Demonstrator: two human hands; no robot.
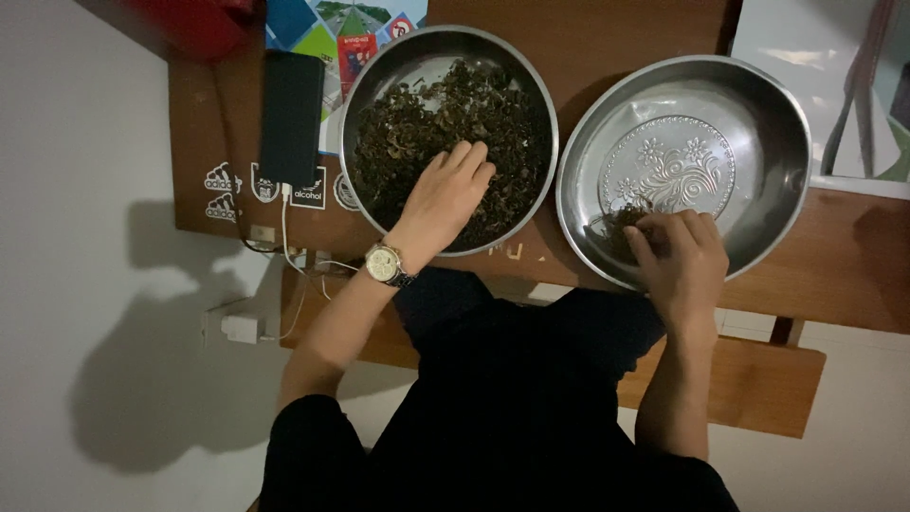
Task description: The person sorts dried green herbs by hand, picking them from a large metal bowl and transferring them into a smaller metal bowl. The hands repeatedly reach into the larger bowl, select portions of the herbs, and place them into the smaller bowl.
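Most dark dried bits (445,114) remain in round steel bowl (379,66), left hand (445,194) loosely spread; few in embossed steel basin (758,123), right hand (682,261) fingers pinching some.

A dark phone (291,116) lies screen-up, unlit, on the table (607,38) at ten o'clock. White stickers (265,185) sit along the table edge just below it. A colourful printed sheet (346,38), blue, green and red, lies at eleven o'clock.

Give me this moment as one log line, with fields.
left hand: in full bowl, on dark dried pieces | right hand: in patterned bowl, on small dark pile | surface: wooden table
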